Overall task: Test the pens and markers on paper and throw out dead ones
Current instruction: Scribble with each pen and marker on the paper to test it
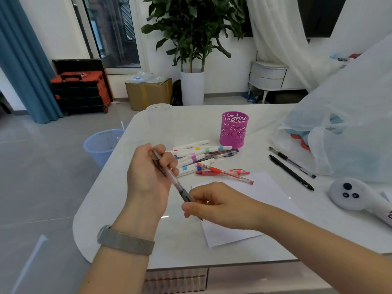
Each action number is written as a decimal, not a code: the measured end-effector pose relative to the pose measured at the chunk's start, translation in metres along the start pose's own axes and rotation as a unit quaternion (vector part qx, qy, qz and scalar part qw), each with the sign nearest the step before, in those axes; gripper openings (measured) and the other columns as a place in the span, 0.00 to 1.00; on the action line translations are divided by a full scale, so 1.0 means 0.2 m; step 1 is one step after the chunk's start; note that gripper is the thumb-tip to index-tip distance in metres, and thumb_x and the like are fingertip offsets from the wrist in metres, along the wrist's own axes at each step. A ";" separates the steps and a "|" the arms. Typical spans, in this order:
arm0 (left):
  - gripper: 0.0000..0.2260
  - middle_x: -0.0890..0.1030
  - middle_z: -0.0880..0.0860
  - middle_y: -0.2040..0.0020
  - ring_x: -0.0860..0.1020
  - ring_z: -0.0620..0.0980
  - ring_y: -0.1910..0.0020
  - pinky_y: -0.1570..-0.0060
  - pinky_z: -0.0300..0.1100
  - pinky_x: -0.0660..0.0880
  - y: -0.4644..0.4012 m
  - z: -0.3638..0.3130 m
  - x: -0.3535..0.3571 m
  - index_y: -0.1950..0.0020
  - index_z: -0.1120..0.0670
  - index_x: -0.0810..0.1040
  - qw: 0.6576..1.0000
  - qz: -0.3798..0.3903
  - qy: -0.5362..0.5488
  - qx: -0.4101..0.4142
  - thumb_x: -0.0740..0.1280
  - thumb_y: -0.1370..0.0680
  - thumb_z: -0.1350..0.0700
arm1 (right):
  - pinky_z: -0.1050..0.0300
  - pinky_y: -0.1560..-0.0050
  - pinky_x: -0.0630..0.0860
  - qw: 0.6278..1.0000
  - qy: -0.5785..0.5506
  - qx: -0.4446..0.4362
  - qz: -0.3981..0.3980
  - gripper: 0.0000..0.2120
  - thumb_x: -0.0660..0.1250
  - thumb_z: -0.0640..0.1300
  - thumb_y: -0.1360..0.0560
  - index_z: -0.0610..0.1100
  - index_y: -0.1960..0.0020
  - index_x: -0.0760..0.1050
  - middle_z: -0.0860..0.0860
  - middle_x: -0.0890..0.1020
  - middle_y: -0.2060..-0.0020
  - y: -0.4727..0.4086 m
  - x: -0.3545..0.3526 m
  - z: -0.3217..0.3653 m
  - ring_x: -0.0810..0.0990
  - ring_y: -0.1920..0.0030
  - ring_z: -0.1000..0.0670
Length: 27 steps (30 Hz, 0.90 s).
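Observation:
My left hand (pixel 149 172) grips a clear-barrelled black pen (pixel 177 184) by its upper end, above the table's front left. My right hand (pixel 212 205) pinches the pen's lower, tip end with curled fingers, just over the left edge of a white sheet of paper (pixel 263 196). Behind the hands lies a pile of white markers with coloured bands (pixel 197 155), and two red pens (pixel 227 172) lie beside it. Two black pens (pixel 291 166) lie apart at the right. A blue mesh waste bin (pixel 101 145) stands on the floor left of the table.
A pink cut-out pen holder (pixel 234 129) stands behind the markers. A clear plastic cup (pixel 158 115) is at the far left corner. A large white plastic bag (pixel 343 132) and a white plush toy (pixel 356 195) fill the right side of the white table (pixel 131 230).

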<state>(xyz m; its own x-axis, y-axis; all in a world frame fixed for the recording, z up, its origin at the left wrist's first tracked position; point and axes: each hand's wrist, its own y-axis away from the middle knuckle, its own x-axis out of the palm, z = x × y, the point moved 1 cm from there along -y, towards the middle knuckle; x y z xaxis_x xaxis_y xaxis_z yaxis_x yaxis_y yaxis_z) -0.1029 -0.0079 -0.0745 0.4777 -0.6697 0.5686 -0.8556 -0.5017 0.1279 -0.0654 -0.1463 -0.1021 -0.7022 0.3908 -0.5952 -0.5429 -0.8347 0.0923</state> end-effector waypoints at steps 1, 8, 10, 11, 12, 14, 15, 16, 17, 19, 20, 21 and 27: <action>0.13 0.72 0.51 0.69 0.70 0.49 0.67 0.61 0.42 0.67 -0.01 -0.02 -0.04 0.60 0.55 0.72 0.999 -0.024 -0.038 -0.013 0.53 0.20 0.51 | 0.49 0.59 0.72 1.000 0.001 0.006 -0.002 0.16 0.63 0.53 0.22 0.41 0.57 0.79 0.45 0.75 0.66 -0.02 0.01 0.01 0.71 0.64 0.52; 0.07 0.74 0.48 0.51 0.73 0.46 0.54 0.57 0.42 0.72 -0.09 -0.23 -0.35 0.47 0.53 0.74 0.957 -0.210 -0.192 0.058 0.61 0.23 0.53 | 0.53 0.53 0.75 1.000 0.026 0.018 0.004 0.12 0.61 0.50 0.21 0.44 0.47 0.77 0.53 0.76 0.63 -0.21 0.16 0.07 0.74 0.61 0.53; 0.11 0.76 0.50 0.50 0.75 0.49 0.53 0.54 0.45 0.73 -0.09 -0.22 -0.34 0.45 0.55 0.73 0.972 -0.168 -0.165 0.001 0.58 0.20 0.50 | 0.55 0.55 0.74 1.000 -0.003 0.008 0.030 0.10 0.62 0.51 0.22 0.47 0.47 0.78 0.54 0.77 0.64 -0.25 0.22 0.10 0.74 0.62 0.54; 0.12 0.77 0.51 0.54 0.76 0.49 0.57 0.56 0.45 0.73 -0.08 -0.22 -0.32 0.46 0.56 0.74 0.984 -0.131 -0.115 -0.038 0.56 0.19 0.49 | 0.56 0.57 0.73 0.999 -0.024 0.004 0.048 0.10 0.62 0.51 0.22 0.47 0.47 0.78 0.55 0.77 0.66 -0.27 0.25 0.12 0.74 0.63 0.55; 0.13 0.77 0.51 0.60 0.75 0.47 0.64 0.61 0.42 0.73 -0.08 -0.22 -0.31 0.49 0.56 0.74 0.991 -0.100 -0.061 -0.064 0.55 0.19 0.50 | 0.57 0.59 0.72 0.996 -0.058 0.001 0.064 0.09 0.63 0.50 0.22 0.47 0.48 0.78 0.56 0.76 0.68 -0.28 0.26 0.13 0.73 0.65 0.56; 0.11 0.69 0.47 0.74 0.66 0.43 0.78 0.76 0.34 0.64 -0.08 -0.23 -0.30 0.56 0.54 0.72 0.994 -0.082 0.008 -0.076 0.53 0.20 0.56 | 0.60 0.64 0.66 0.984 -0.157 -0.005 0.084 0.06 0.64 0.46 0.21 0.47 0.52 0.79 0.56 0.72 0.72 -0.30 0.28 0.16 0.70 0.70 0.57; 0.10 0.65 0.46 0.77 0.60 0.43 0.82 0.80 0.31 0.58 -0.08 -0.24 -0.30 0.58 0.54 0.71 0.993 -0.089 0.028 -0.069 0.52 0.22 0.59 | 0.60 0.65 0.64 0.975 -0.202 -0.008 0.090 0.06 0.64 0.43 0.21 0.46 0.53 0.79 0.55 0.70 0.73 -0.31 0.27 0.17 0.67 0.71 0.56; 0.10 0.61 0.45 0.78 0.57 0.42 0.83 0.82 0.30 0.54 -0.09 -0.25 -0.31 0.60 0.53 0.69 0.993 -0.098 0.045 -0.057 0.51 0.23 0.60 | 0.60 0.66 0.62 0.967 -0.236 -0.011 0.098 0.06 0.64 0.41 0.21 0.45 0.53 0.79 0.53 0.67 0.73 -0.31 0.27 0.18 0.65 0.71 0.55; 0.09 0.60 0.45 0.79 0.55 0.42 0.84 0.83 0.30 0.52 -0.09 -0.25 -0.32 0.60 0.53 0.68 0.991 -0.107 0.062 -0.044 0.51 0.24 0.60 | 0.59 0.66 0.61 0.959 -0.260 -0.013 0.109 0.05 0.65 0.41 0.22 0.45 0.53 0.80 0.51 0.64 0.72 -0.32 0.27 0.18 0.63 0.70 0.54; 0.08 0.57 0.45 0.79 0.54 0.42 0.84 0.84 0.29 0.50 -0.09 -0.27 -0.33 0.61 0.53 0.67 0.989 -0.123 0.085 -0.020 0.51 0.24 0.59 | 0.60 0.66 0.61 0.948 -0.292 -0.017 0.125 0.04 0.67 0.42 0.25 0.45 0.54 0.81 0.49 0.60 0.71 -0.34 0.28 0.20 0.60 0.69 0.52; 0.08 0.56 0.45 0.79 0.53 0.43 0.84 0.84 0.29 0.50 -0.09 -0.28 -0.33 0.61 0.53 0.66 0.987 -0.134 0.091 -0.009 0.51 0.25 0.60 | 0.60 0.66 0.61 0.945 -0.301 -0.016 0.129 0.05 0.66 0.43 0.27 0.46 0.55 0.81 0.48 0.59 0.70 -0.35 0.28 0.21 0.60 0.69 0.52; 0.08 0.56 0.45 0.79 0.53 0.43 0.84 0.83 0.29 0.50 -0.09 -0.28 -0.33 0.62 0.52 0.65 0.985 -0.143 0.094 0.000 0.51 0.25 0.60 | 0.60 0.67 0.61 0.942 -0.307 -0.015 0.132 0.05 0.66 0.44 0.28 0.46 0.56 0.81 0.46 0.58 0.69 -0.36 0.29 0.21 0.59 0.68 0.51; 0.13 0.73 0.50 0.67 0.72 0.47 0.71 0.70 0.37 0.70 -0.08 -0.30 -0.38 0.51 0.56 0.70 0.985 -0.135 0.106 -0.020 0.53 0.22 0.48 | 0.62 0.69 0.62 0.948 -0.295 0.005 0.119 0.06 0.66 0.43 0.24 0.43 0.54 0.81 0.50 0.61 0.72 -0.41 0.30 0.20 0.61 0.70 0.52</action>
<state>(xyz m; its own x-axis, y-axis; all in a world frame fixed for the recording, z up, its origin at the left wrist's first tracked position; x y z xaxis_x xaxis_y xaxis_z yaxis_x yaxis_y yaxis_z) -0.1369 0.0844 -0.0701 0.6407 -0.3822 0.6659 -0.7117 -0.6212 0.3281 -0.0813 -0.0392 -0.1144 -0.9393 0.3430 -0.0070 -0.3388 -0.9242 0.1765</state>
